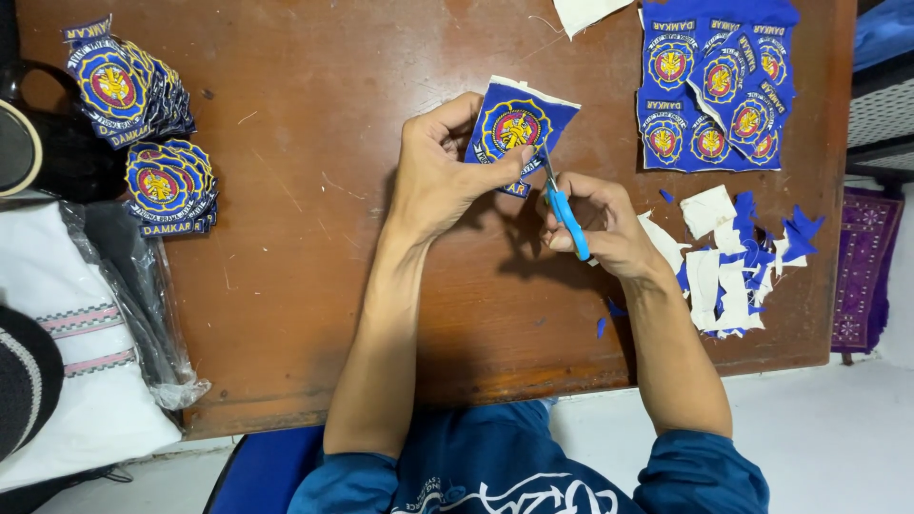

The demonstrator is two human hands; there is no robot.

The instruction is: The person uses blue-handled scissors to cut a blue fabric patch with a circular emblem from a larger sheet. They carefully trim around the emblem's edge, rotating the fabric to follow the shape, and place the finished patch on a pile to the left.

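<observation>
Beside the pile of white-and-blue scraps (738, 262), left hand (433, 176) pinches an embroidered blue patch (516, 124); right hand (605, 228) grips closed around blue-handled scissors (562, 205).

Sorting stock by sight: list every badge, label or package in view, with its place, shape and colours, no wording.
Badge in left hand: blue cloth patch, round yellow-red emblem, at table centre; right hand cuts it with blue scissors.
Cut badges: two stacks, table's left edge, same colours.
Uncut badge sheet: top right, blue.
Clear plastic bag: left, off the table, around white cloth.
</observation>
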